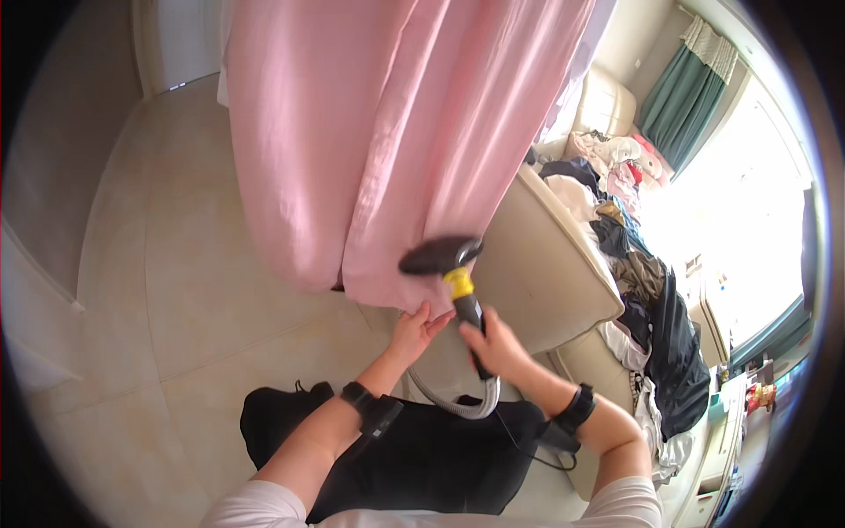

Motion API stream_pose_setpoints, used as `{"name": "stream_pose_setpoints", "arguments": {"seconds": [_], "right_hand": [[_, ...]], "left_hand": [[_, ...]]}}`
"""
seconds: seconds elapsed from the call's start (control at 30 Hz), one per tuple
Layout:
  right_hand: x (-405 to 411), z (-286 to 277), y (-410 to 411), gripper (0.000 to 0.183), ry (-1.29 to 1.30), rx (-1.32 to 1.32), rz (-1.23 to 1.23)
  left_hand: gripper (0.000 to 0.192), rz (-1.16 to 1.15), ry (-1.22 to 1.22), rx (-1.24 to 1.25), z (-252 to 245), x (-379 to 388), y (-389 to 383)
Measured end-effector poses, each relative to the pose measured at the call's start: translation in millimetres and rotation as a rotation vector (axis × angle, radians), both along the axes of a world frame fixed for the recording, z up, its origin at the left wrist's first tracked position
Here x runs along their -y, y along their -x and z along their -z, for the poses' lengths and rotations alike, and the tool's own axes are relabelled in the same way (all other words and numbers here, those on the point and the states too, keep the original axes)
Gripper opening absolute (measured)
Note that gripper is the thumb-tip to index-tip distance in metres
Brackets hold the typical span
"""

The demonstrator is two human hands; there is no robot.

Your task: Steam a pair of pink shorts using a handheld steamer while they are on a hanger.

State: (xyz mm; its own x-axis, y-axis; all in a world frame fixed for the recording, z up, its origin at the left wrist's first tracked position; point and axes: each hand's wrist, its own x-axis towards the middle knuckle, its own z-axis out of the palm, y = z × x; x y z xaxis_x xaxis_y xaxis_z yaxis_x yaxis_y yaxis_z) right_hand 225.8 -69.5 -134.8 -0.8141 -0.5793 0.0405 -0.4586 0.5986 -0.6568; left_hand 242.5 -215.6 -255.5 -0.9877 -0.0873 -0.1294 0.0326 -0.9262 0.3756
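Note:
A long pink cloth [310,165] hangs in folds before me. My left hand [414,335] pinches its lower hem between thumb and fingers. In my right hand [494,340] is the dark handle of a garment steamer [439,256], shut in my fingers. The steamer's black head lies over the cloth just above the hem, slightly blurred; whether it touches the fabric I cannot tell. A yellow collar [459,282] joins head and handle. From the handle's lower end a grey braided hose [462,410] loops down and leftward below my hands.
A cream leather sofa [548,264] stands close on the right, heaped with clothes [634,270]. Behind it are a bright window [746,185] and a green curtain [683,99]. Beige floor tiles [191,251] extend to the left. A white cabinet [716,455] is at lower right.

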Motion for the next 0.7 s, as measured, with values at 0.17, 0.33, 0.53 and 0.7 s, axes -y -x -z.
{"name": "stream_pose_setpoints", "arguments": {"seconds": [0.17, 0.33, 0.53, 0.7], "right_hand": [[12.7, -35.1, 26.9, 0.027, 0.181, -0.064, 0.015], [72.5, -157.2, 84.6, 0.042, 0.47, -0.191, 0.059], [114.3, -302.7, 148.7, 0.039, 0.725, -0.421, -0.051], [123.4, -406.2, 143.4, 0.03, 0.883, -0.441, -0.174]], "left_hand": [[0.034, 0.009, 0.175, -0.104, -6.3, -8.9, -5.5], [0.036, 0.017, 0.339, -0.037, 8.1, -2.2, -28.7], [0.035, 0.01, 0.452, -0.004, 14.0, -0.6, -29.0], [0.035, -0.04, 0.512, 0.123, 25.6, 2.8, -32.1]]}}
